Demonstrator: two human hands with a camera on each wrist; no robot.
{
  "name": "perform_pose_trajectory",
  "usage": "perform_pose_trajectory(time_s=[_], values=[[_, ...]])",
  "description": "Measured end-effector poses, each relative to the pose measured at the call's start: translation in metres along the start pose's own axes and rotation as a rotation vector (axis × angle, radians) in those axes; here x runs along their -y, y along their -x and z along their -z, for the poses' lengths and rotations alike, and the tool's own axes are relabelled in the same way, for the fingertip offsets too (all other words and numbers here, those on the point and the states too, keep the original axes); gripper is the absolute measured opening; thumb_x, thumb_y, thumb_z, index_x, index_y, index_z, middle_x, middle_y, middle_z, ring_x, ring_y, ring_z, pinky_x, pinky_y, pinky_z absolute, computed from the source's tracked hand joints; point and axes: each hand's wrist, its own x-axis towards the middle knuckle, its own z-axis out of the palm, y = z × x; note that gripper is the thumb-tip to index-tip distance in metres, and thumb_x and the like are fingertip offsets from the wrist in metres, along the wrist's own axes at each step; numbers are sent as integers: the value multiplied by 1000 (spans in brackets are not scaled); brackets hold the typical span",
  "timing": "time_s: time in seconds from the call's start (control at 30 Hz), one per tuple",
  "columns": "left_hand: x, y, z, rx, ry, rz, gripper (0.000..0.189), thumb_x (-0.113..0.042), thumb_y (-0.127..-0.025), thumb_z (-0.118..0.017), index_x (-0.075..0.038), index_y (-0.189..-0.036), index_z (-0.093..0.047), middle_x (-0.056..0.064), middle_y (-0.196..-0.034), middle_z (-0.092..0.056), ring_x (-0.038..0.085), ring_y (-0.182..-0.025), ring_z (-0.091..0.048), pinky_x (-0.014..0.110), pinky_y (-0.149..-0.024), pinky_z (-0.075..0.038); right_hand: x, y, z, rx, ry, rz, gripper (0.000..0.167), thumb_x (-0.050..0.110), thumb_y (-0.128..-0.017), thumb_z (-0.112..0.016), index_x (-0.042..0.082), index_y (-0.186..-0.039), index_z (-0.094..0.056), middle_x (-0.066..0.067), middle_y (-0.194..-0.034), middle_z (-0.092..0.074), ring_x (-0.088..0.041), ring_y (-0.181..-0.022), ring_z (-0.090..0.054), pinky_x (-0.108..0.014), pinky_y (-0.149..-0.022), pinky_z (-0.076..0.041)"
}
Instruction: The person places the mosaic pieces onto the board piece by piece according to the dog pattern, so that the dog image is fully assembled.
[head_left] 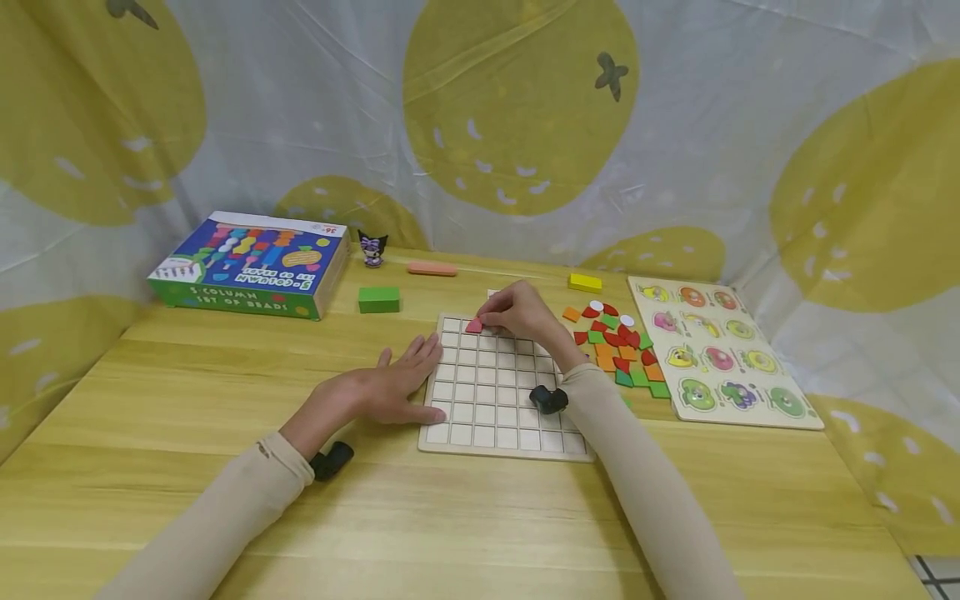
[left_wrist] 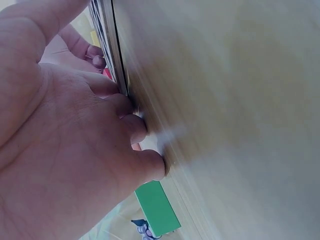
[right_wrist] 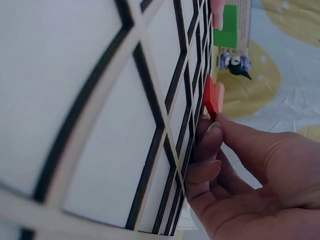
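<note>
My right hand (head_left: 519, 310) pinches a small red tile (head_left: 474, 326) between thumb and fingertips, at the far row of a wooden grid board (head_left: 484, 414). In the right wrist view the red tile (right_wrist: 211, 98) stands out past the fingertips, close over the board's squares. My left hand (head_left: 393, 389) lies along the board's left edge with its fingers extended and spread; the thumb reaches onto the near left corner. Seen from the left wrist, the fingertips (left_wrist: 140, 127) rest down by the board's side and the tabletop.
Right of the board lie several loose red, green, orange and white tiles (head_left: 604, 353), beside a fruit puzzle board (head_left: 783, 367). Toward the back are a bead-set box (head_left: 247, 262), a green block (head_left: 379, 300), a small figurine (head_left: 372, 248), an orange stick (head_left: 432, 268) and a yellow block (head_left: 585, 282).
</note>
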Motion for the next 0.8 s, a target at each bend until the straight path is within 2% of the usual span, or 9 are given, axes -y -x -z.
perform_pose_trajectory(time_s=[0.2,0.43,0.67,0.8], values=[[0,0,0,3,-9,14,122,-79,-95,-59,-13,-172,8,5,-179,20,26,-166,18,65,-130,7,0,0,-1,-11,47,14,12,8,-98,-81,3,-107,-86,-12,-103,-81,-17,-85,-66,-23,-73,-55],[0,-1,0,6,-14,13,121,-78,-96,-59,-13,-172,8,4,-179,21,26,-166,18,65,-130,8,3,2,-2,0,102,23,13,7,-97,-81,4,-109,-86,-11,-109,-81,-21,-94,-69,-27,-81,-57],[-1,0,2,15,-4,18,125,-84,-92,-57,-13,-172,9,4,-179,22,26,-165,19,64,-130,9,4,2,-2,39,114,63,16,7,-97,-82,4,-112,-85,-11,-108,-82,-19,-89,-65,-24,-73,-51],[-1,0,2,16,1,14,126,-85,-92,-56,-12,-172,8,4,-179,21,26,-165,18,65,-130,9,4,4,-1,65,112,66,18,8,-98,-80,5,-116,-85,-11,-111,-81,-17,-90,-64,-23,-72,-51]])
